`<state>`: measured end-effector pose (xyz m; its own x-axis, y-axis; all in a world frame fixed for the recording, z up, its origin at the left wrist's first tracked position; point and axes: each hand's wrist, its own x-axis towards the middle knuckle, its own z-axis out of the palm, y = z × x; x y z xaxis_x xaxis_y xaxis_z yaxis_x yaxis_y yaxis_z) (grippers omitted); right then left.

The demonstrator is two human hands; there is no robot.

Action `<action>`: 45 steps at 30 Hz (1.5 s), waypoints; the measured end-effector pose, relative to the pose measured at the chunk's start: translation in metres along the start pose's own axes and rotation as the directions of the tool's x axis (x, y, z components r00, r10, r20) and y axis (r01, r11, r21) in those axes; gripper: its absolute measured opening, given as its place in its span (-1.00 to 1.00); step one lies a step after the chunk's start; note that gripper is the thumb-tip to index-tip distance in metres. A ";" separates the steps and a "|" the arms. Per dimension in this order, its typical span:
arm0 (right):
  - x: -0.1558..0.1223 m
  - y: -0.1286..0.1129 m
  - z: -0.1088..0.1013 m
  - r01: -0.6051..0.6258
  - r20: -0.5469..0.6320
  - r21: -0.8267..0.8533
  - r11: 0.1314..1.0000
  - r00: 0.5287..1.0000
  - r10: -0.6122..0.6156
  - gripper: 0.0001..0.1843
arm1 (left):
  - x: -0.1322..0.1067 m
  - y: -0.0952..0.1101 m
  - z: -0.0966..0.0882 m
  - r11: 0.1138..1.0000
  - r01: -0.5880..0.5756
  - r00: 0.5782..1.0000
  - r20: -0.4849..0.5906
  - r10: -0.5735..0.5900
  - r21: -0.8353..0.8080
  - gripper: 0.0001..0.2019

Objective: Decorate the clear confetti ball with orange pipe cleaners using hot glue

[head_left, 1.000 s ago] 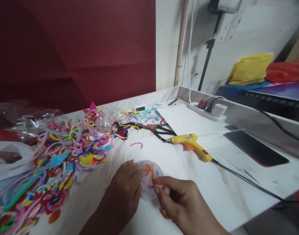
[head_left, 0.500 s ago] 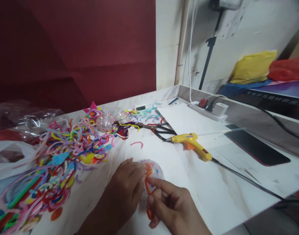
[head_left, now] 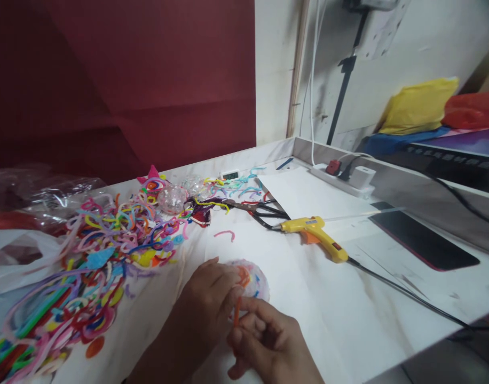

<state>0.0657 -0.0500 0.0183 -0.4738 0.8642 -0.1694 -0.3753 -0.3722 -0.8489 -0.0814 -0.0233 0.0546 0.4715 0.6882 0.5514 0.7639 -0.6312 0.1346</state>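
Note:
My left hand (head_left: 206,306) rests on a clear glittery ball (head_left: 254,280) near the table's front, its fingers curled over the ball's left side. An orange pipe cleaner (head_left: 238,304) runs from the top of the ball down toward me. My right hand (head_left: 266,344) pinches the lower end of that orange strand, just below the ball. The two hands touch each other at the fingertips.
A heap of coloured pipe cleaner pieces (head_left: 88,256) covers the left of the white table (head_left: 368,314). A yellow glue gun (head_left: 316,234) with a black cord, scissors (head_left: 256,210), a second clear ball (head_left: 172,198), a power strip (head_left: 344,178) and a dark phone (head_left: 423,240) lie beyond.
My right hand has slid back toward me and leftward, drawing the orange pipe cleaner down off the ball. My left hand stays on the ball.

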 end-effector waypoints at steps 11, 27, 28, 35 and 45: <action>-0.006 -0.012 -0.020 0.393 0.309 -0.702 0.594 0.920 -0.243 -0.83 | -0.003 0.009 -0.002 0.992 0.124 0.990 0.064 -0.123 -0.011 -0.79; 0.017 -0.069 -0.047 0.555 0.427 -0.816 0.163 0.768 -0.477 -0.79 | -0.005 0.006 -0.001 0.995 0.100 0.992 0.083 -0.098 -0.023 -0.76; 0.023 -0.074 -0.049 0.557 0.441 -0.814 0.165 0.776 -0.450 -0.79 | -0.004 0.006 -0.001 0.995 0.097 0.992 0.080 -0.094 -0.027 -0.76; 0.050 -0.089 -0.048 0.485 0.422 -0.833 0.264 0.868 -0.262 -0.86 | -0.004 0.006 -0.001 0.996 0.082 0.994 0.070 -0.080 -0.023 -0.74; 0.063 -0.097 -0.046 0.533 0.506 -0.820 0.208 0.845 -0.171 -0.82 | -0.004 0.005 -0.003 0.997 0.071 0.995 0.073 -0.071 -0.008 -0.70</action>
<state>0.1087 0.0564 0.0673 -0.7394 0.6229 0.2554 0.3230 0.6611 -0.6772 -0.0806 -0.0307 0.0551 0.4475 0.7555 0.4786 0.7920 -0.5833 0.1803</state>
